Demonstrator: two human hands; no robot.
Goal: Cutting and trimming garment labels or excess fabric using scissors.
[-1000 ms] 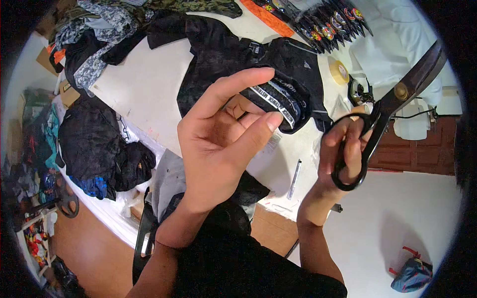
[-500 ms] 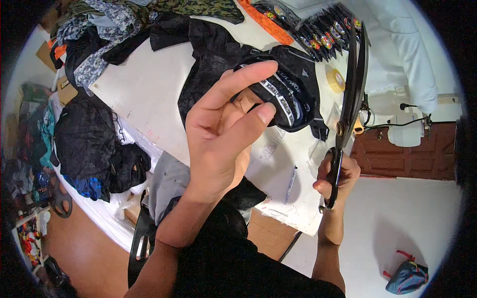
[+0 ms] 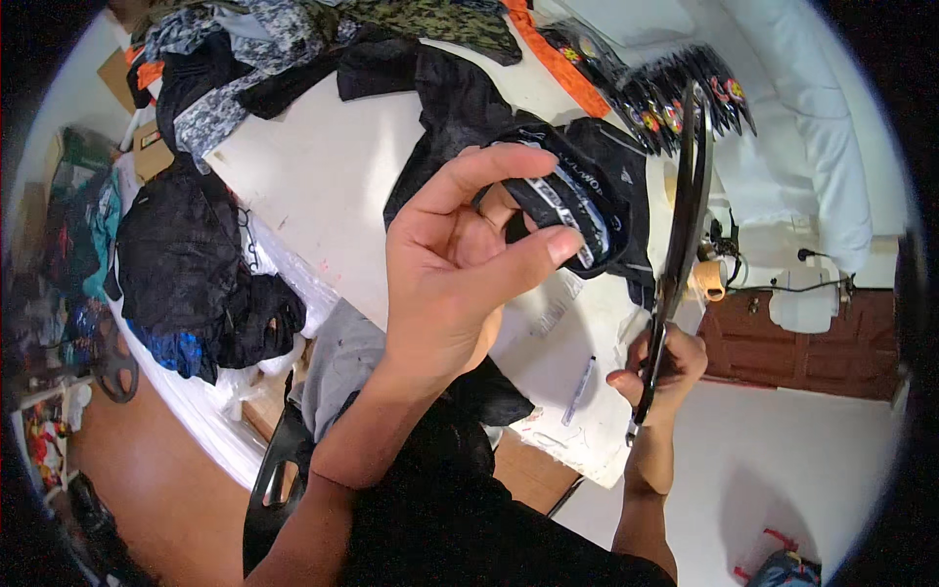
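Over the table's middle, my left hand (image 3: 445, 279) is raised with thumb and index finger stretched apart in a curve. The other fingers bend inward, and nothing shows gripped between the tips. Just beyond the fingertips lies a black garment (image 3: 450, 103), its round opening showing a black band with white lettering (image 3: 562, 210); my hand hides part of it, and whether they touch is unclear. At the right, my right hand (image 3: 670, 367) holds large black scissors (image 3: 685, 225) by the handles. Their long blades point up and away, seen nearly edge-on and close together.
The white table (image 3: 293, 196) carries a pen (image 3: 579, 391), a tape roll (image 3: 671, 186), and packaged black items (image 3: 685, 98). Camouflage clothing (image 3: 284, 44) lies at the far left, a black clothing pile (image 3: 186, 264) nearer. A yellow-orange mug-like object (image 3: 711, 279) and cable are right.
The scissors have turned edge-on and tilted, their blades looking closer together. The whole view has shifted slightly, and my left hand appears a little further right, still curved before the garment.
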